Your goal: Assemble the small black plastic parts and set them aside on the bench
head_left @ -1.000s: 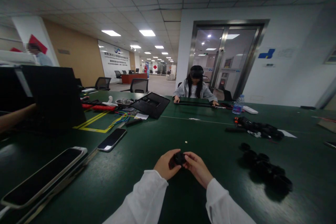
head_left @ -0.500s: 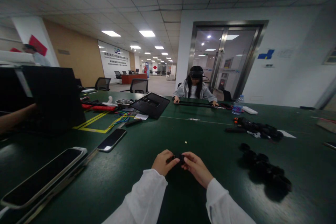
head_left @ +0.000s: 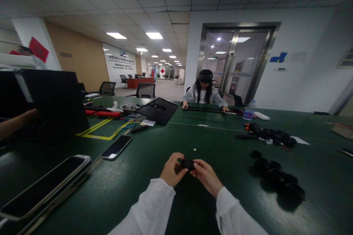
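Note:
Between my two hands is a small round black part (head_left: 188,164), held just above the green table (head_left: 154,150). My left hand (head_left: 173,170) pinches its left side between thumb and fingers. From the other side, the fingertips of my right hand (head_left: 205,176) grip it. The part is too small and dark to tell its exact kind, and the fingers cover its edges. A tiny pale scrap (head_left: 195,149) lies on the table just beyond my hands. To the right, several round black parts (head_left: 278,176) sit in a slanting row.
Two phones, one nearer (head_left: 45,187) and one farther (head_left: 117,147), lie at left. Behind them are coloured wires (head_left: 125,126), a metal bowl (head_left: 129,108) and a black laptop part (head_left: 160,111). Across the table sits a person (head_left: 204,90) beside a water bottle (head_left: 249,111). Black gear (head_left: 271,134) lies at right.
The fingers of my left hand have lifted and opened a little around the black part, so more of its round face shows. My right hand has barely moved.

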Demonstrator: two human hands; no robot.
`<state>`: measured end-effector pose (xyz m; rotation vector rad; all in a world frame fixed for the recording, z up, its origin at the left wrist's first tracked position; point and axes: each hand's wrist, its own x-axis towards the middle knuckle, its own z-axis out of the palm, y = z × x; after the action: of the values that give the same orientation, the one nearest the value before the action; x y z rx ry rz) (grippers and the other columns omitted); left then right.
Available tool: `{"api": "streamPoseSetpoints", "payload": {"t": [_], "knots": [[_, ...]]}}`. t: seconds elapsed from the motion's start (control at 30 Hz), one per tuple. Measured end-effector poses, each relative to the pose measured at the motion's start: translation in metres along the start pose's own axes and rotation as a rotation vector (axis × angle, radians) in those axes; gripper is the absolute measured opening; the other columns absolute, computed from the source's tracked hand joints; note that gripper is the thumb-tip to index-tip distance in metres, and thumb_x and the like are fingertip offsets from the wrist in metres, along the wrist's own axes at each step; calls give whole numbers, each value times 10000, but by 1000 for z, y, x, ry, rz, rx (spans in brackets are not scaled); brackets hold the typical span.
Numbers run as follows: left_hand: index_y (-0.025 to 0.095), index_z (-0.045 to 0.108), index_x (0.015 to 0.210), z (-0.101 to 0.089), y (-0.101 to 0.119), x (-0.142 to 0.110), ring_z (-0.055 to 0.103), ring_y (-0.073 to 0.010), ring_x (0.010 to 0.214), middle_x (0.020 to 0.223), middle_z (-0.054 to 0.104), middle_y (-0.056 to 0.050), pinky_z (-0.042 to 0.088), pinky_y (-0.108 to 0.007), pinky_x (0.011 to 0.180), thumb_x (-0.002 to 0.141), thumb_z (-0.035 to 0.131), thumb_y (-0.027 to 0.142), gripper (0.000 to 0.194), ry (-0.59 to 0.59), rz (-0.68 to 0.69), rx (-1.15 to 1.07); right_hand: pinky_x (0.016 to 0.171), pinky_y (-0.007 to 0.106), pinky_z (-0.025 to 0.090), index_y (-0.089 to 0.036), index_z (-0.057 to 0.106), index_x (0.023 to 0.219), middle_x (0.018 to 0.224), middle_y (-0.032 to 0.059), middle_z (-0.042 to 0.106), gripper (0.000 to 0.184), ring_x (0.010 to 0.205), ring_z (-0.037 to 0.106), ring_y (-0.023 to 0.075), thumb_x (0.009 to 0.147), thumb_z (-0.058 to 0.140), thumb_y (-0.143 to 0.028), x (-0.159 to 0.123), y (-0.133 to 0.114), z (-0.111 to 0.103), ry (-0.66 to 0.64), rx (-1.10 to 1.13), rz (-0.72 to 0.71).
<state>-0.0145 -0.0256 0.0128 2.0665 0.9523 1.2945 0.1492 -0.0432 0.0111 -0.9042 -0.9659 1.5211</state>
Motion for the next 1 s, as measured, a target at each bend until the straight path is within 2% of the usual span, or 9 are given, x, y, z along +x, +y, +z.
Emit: {"api": "streamPoseSetpoints", "payload": {"t": [0.07, 0.13, 0.33, 0.4, 0.53, 0.67, 0.77, 0.9, 1.0], "knots": [[190, 440, 1009, 0, 0, -1, 532, -100, 665, 1054, 483, -58, 478, -232, 580, 653, 529, 86, 382, -40, -12, -8, 575, 249, 396, -159, 563, 783, 645, 3, 570, 236, 592, 551, 111, 627, 636, -321, 1, 1, -1, 11, 17, 1], [203, 453, 1031, 0, 0, -1, 538, -114, 710, 1032, 501, -50, 485, -249, 622, 666, 502, 67, 393, -68, -34, 12, 578, 251, 399, -160, 566, 791, 656, 8, 575, 242, 601, 553, 114, 631, 632, -330, 1, 2, -2, 6, 25, -1], [197, 514, 1012, -3, -4, 0, 552, -130, 696, 970, 560, -52, 485, -275, 643, 708, 536, 204, 306, -54, -58, 79, 600, 247, 402, -171, 559, 812, 706, 2, 568, 223, 631, 551, 107, 648, 622, -309, -2, -1, -1, -27, 9, -12], [191, 522, 1007, -2, -5, 0, 560, -122, 650, 909, 580, -45, 483, -254, 607, 733, 514, 261, 283, -56, -78, 77, 610, 247, 403, -177, 553, 814, 746, 1, 566, 213, 646, 551, 106, 647, 625, -290, -3, -3, 0, -46, -15, -13], [189, 515, 972, -1, -8, -1, 506, -67, 416, 646, 564, 23, 435, -179, 433, 784, 424, 338, 257, -94, -154, 55, 602, 249, 401, -181, 549, 793, 757, -9, 556, 230, 632, 540, 103, 612, 653, -277, -5, -4, 2, -67, -67, -25], [202, 497, 983, 1, -10, -1, 484, -60, 351, 517, 515, 60, 386, -147, 366, 822, 333, 351, 274, -108, -212, 35, 595, 248, 398, -183, 553, 793, 755, -11, 553, 230, 620, 527, 96, 607, 657, -269, -4, -2, 1, -69, -73, -27], [197, 478, 1032, 1, -10, -1, 496, -55, 374, 553, 530, 49, 412, -152, 409, 835, 299, 271, 276, -115, -164, 8, 593, 251, 400, -186, 554, 803, 744, -10, 555, 228, 616, 528, 97, 616, 651, -275, -1, 0, -2, -30, -19, -22], [212, 430, 1132, 1, -10, -2, 520, -54, 454, 711, 556, 18, 449, -173, 488, 757, 396, 126, 386, -168, -74, 22, 598, 263, 408, -181, 551, 818, 724, -4, 560, 222, 611, 536, 103, 637, 632, -282, 1, 3, -5, 18, 42, -11], [218, 430, 1144, 1, -11, -2, 527, -60, 487, 749, 554, 13, 462, -187, 521, 725, 436, 96, 436, -201, -83, 27, 603, 259, 410, -180, 553, 822, 712, -3, 564, 206, 616, 538, 101, 654, 618, -280, 1, 3, -6, 16, 51, -9]]}}
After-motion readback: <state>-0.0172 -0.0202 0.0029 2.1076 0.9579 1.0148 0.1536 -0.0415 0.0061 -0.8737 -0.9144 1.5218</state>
